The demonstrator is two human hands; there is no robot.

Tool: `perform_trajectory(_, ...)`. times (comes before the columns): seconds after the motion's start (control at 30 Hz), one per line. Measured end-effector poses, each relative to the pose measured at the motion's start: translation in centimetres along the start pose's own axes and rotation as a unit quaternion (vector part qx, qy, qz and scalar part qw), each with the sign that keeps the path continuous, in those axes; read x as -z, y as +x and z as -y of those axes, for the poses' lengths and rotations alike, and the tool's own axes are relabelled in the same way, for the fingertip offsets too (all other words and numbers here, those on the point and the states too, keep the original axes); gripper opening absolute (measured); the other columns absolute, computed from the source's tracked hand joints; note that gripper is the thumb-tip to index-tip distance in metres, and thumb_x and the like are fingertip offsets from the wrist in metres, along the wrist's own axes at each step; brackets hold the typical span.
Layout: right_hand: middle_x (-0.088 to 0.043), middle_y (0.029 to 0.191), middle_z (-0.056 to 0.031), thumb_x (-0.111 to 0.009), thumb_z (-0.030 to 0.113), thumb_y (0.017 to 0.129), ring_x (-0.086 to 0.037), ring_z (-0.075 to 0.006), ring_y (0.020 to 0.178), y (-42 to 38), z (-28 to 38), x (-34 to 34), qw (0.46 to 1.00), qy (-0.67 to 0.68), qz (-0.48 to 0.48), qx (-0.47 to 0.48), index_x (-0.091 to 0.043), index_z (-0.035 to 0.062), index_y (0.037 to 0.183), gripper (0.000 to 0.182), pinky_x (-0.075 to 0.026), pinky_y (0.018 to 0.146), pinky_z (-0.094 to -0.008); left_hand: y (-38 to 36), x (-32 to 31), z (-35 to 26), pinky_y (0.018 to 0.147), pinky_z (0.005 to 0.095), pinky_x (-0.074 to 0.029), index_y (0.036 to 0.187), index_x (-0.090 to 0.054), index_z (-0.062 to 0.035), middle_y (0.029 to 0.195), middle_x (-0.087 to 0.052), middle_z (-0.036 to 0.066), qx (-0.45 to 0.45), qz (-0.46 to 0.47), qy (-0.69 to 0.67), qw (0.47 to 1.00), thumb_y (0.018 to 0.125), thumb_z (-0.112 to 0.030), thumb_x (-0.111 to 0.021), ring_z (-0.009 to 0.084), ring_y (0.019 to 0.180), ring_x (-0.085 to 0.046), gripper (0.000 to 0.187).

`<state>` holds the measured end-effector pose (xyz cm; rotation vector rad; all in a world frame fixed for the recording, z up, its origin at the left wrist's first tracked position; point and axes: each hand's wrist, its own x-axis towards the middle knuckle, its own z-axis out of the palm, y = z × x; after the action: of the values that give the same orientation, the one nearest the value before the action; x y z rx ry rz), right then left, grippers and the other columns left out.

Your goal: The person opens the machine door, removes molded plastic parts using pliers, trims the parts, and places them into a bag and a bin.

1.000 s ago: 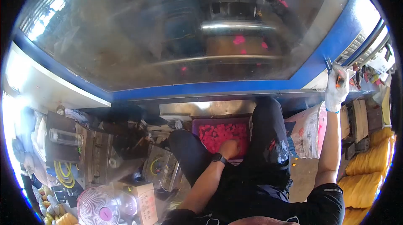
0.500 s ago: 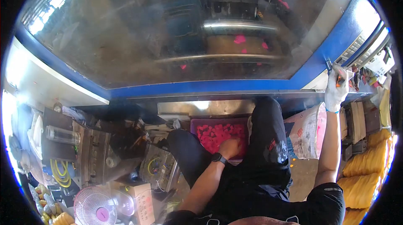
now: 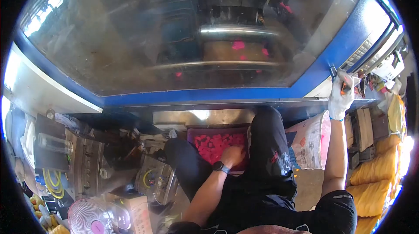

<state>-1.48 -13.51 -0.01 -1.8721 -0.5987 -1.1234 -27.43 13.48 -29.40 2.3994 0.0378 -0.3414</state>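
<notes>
My bare left hand [image 3: 233, 156], with a dark watch [image 3: 221, 167] on its wrist, reaches down into a purple bin [image 3: 191, 134] between my knees. Bright pink pieces [image 3: 211, 146] fill the bin, and the hand rests among them; its fingers are mostly hidden. At the right, my right hand [image 3: 340, 96] wears a white glove. Its fingers are curled at a dark handle [image 3: 333, 71] on the blue-framed machine door [image 3: 301, 86]. Something orange and dark [image 3: 345, 88] shows at the palm, too small to name.
Behind the door's window [image 3: 144, 50] lie a few pink bits. Right of my knee stands a white sack [image 3: 307, 142], with yellow bundles [image 3: 375, 170] beyond. At the left are metal blocks [image 3: 85, 160], a fan [image 3: 89, 218] and a cardboard box [image 3: 139, 212].
The whole view has shifted slightly, so the scene sits further left. My right hand stays at the door handle; my left hand stays in the bin, moved only slightly among the pieces.
</notes>
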Motion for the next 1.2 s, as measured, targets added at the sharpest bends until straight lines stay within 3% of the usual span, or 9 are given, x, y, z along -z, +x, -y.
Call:
perform_trajectory(0.13, -0.070, 0.113, -0.0120, -0.065, -0.008, 0.094, -0.065, -0.0202, 0.100, -0.1, -0.3, -0.2, 1.000, 0.008, -0.009, 0.008, -0.063, 0.0054, 0.112, 0.022, -0.052, 0.091, -0.0333, 0.5, -1.6, 1.1, 0.085, 0.0567, -0.055, 0.112, -0.069, -0.0042, 0.105, -0.072, 0.026, -0.036, -0.048, -0.018, 0.998, 0.096, -0.036, -0.062, 0.0449, 0.099, -0.069, 0.037)
perform_trajectory(0.33, -0.068, 0.105, -0.0117, -0.066, -0.011, 0.092, -0.064, -0.0191, 0.093, 0.0, -0.2, -0.5, 0.999, 0.040, -0.025, 0.009, -0.066, 0.0044, 0.109, 0.022, -0.053, 0.081, -0.0317, 0.9, -1.8, 1.2, 0.082, 0.0581, -0.054, 0.111, -0.069, -0.0039, 0.102, -0.071, 0.027, 0.012, 0.035, 0.025, 0.999, 0.097, -0.039, -0.060, 0.0461, 0.095, -0.069, 0.039)
perform_trajectory(0.43, -0.066, 0.105, -0.0115, -0.066, -0.011, 0.092, -0.063, -0.0167, 0.089, 0.0, -0.6, -0.6, 0.998, 0.061, -0.026, 0.008, -0.068, 0.0045, 0.105, 0.021, -0.052, 0.074, -0.0293, 1.1, -2.6, 1.7, 0.082, 0.0579, -0.054, 0.112, -0.069, -0.0044, 0.103, -0.072, 0.027, 0.011, 0.021, 0.018, 1.000, 0.097, -0.041, -0.060, 0.0460, 0.096, -0.069, 0.040)
perform_trajectory(0.63, -0.065, 0.108, -0.0110, -0.066, -0.010, 0.092, -0.062, -0.0159, 0.090, 0.3, 0.4, -0.4, 0.999, 0.049, -0.009, 0.011, -0.069, 0.0051, 0.107, 0.022, -0.051, 0.075, -0.0277, 1.5, -3.1, 1.9, 0.085, 0.0575, -0.055, 0.120, -0.070, -0.0081, 0.107, -0.072, 0.026, 0.016, 0.054, 0.039, 0.998, 0.095, -0.038, -0.061, 0.0457, 0.099, -0.069, 0.040)
perform_trajectory(0.73, -0.065, 0.110, -0.0108, -0.065, -0.010, 0.092, -0.062, -0.0159, 0.091, 0.4, 0.6, -0.3, 0.999, 0.034, -0.007, 0.012, -0.069, 0.0050, 0.108, 0.022, -0.051, 0.076, -0.0275, 1.4, -2.9, 1.6, 0.077, 0.0579, -0.056, 0.122, -0.065, -0.0093, 0.097, -0.074, 0.024, -0.012, 0.023, 0.049, 0.998, 0.091, -0.035, -0.067, 0.0448, 0.091, -0.071, 0.040)
perform_trajectory(0.83, -0.065, 0.111, -0.0108, -0.065, -0.010, 0.092, -0.061, -0.0163, 0.090, 0.4, 0.5, -0.2, 1.000, 0.022, 0.001, 0.011, -0.069, 0.0050, 0.108, 0.022, -0.051, 0.077, -0.0282, 1.0, -1.1, 0.1, 0.087, 0.0575, -0.055, 0.123, -0.069, -0.0054, 0.107, -0.072, 0.027, 0.029, 0.067, 0.035, 0.997, 0.095, -0.037, -0.062, 0.0458, 0.101, -0.069, 0.043)
perform_trajectory(1.03, -0.065, 0.107, -0.0102, -0.065, -0.010, 0.091, -0.061, -0.0173, 0.089, 0.3, 0.9, -0.5, 0.999, 0.043, -0.015, 0.013, -0.068, 0.0050, 0.106, 0.021, -0.051, 0.079, -0.0297, 1.1, -1.8, 0.7, 0.087, 0.0571, -0.054, 0.119, -0.067, -0.0068, 0.111, -0.072, 0.025, 0.027, 0.055, 0.031, 0.998, 0.093, -0.035, -0.065, 0.0440, 0.104, -0.068, 0.038)
perform_trajectory(1.2, -0.066, 0.104, -0.0107, -0.065, -0.010, 0.091, -0.063, -0.0197, 0.088, 0.4, 1.1, -0.6, 1.000, 0.014, -0.011, 0.020, -0.068, 0.0054, 0.105, 0.021, -0.051, 0.078, -0.0315, 1.5, -3.2, 2.0, 0.089, 0.0566, -0.054, 0.122, -0.069, -0.0057, 0.109, -0.072, 0.026, -0.006, 0.037, 0.032, 0.999, 0.096, -0.041, -0.062, 0.0453, 0.102, -0.069, 0.044)
